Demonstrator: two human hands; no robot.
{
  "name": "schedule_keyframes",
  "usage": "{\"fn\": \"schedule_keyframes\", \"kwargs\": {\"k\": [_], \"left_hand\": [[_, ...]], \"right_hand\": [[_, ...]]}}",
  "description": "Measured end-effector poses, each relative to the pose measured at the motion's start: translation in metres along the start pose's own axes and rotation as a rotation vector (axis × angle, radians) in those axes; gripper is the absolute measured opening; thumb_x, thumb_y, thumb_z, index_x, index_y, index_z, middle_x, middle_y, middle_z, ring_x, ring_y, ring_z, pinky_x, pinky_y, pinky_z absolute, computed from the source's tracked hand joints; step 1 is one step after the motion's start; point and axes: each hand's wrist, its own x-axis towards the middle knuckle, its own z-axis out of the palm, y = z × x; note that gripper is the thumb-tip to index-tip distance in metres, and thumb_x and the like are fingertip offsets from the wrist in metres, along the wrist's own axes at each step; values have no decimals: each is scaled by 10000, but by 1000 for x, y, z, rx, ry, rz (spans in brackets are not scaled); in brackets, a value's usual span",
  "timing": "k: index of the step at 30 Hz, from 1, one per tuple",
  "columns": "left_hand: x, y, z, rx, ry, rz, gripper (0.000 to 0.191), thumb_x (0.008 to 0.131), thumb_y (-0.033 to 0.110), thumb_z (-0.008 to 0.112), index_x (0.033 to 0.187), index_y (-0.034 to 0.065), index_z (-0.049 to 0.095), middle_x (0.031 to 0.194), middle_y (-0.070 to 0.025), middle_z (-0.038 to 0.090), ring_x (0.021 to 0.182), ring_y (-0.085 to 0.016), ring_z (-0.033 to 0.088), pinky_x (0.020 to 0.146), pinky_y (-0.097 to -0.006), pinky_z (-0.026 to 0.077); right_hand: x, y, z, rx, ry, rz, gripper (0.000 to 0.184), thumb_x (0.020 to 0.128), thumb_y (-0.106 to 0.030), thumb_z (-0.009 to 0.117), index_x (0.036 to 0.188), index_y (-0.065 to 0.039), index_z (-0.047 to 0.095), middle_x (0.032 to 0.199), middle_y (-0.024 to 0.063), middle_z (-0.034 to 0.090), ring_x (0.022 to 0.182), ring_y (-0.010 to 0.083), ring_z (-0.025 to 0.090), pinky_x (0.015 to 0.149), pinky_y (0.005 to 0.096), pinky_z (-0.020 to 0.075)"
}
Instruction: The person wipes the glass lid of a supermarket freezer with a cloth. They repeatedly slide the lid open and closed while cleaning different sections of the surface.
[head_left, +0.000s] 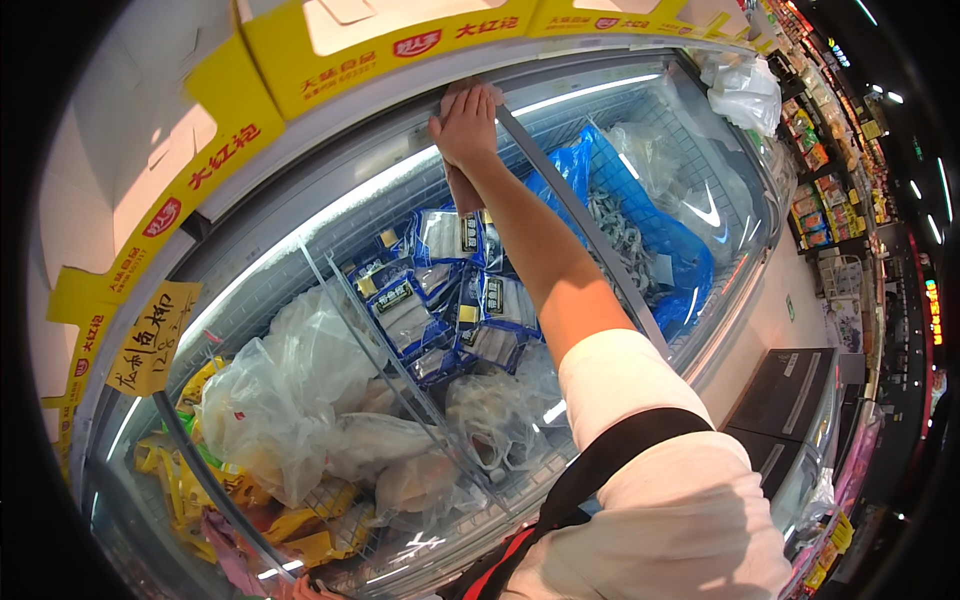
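Observation:
My right hand (469, 124) lies flat on a brownish-pink cloth (463, 191), pressing it on the far frame of a glass-topped chest freezer (405, 154), beside a grey divider bar (581, 217). The cloth's lower end hangs down over the glass. Only a small part of my left hand (311, 589) shows at the bottom edge, by the freezer's near side; its grip is hidden. A purplish-pink thing (225, 551) lies near it, possibly a cloth. Under the glass are blue packs of frozen fish (401, 300), clear bags (289, 375), yellow packs (169, 480) and a blue bag (675, 251).
Yellow-edged cartons (390, 49) line a ledge behind the freezer. A handwritten yellow sign (154, 337) stands at the left end. Clear plastic bags (742, 90) sit at the far right corner. Dark boxes (784, 394) and stocked shelves (825, 210) are to the right.

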Motion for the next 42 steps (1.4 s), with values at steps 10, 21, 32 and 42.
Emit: {"fn": "schedule_keyframes", "kwargs": {"k": [10, 21, 32, 42], "left_hand": [[-38, 7, -62, -10, -9, -133, 475, 1090, 359, 416, 1238, -44, 620, 1275, -240, 553, 1238, -413, 512, 1100, -527, 367], [-31, 25, -63, -151, 64, -174, 458, 822, -7, 506, 1270, -49, 593, 1320, -222, 522, 1291, -415, 482, 1139, -537, 348], [-27, 25, -64, -111, 155, -127, 564, 806, -71, 550, 1369, -38, 538, 1362, -225, 523, 1290, -442, 481, 1113, -546, 378], [-30, 17, -61, -306, 404, -99, 450, 899, -46, 472, 1345, -44, 525, 1310, -202, 557, 1221, -405, 509, 1082, -516, 384]], "right_hand": [[-100, -192, -19, 46, -83, -543, 850, 975, -528, 507, 1528, 110, 413, 1610, 322, 388, 1559, 444, 279, 1304, 509, 155], [-230, -536, -43, 456, -55, -935, 816, 951, -479, 593, 1573, 9, 389, 1612, 232, 428, 1539, 366, 339, 1280, 464, 230], [-419, -477, -140, 613, -244, -1300, 774, 963, -400, 558, 1547, 83, 400, 1640, 262, 372, 1568, 387, 285, 1310, 471, 191], [-555, -359, -249, 690, -449, -1528, 772, 922, -353, 575, 1555, 59, 416, 1667, 228, 355, 1579, 340, 296, 1309, 450, 223]]}}
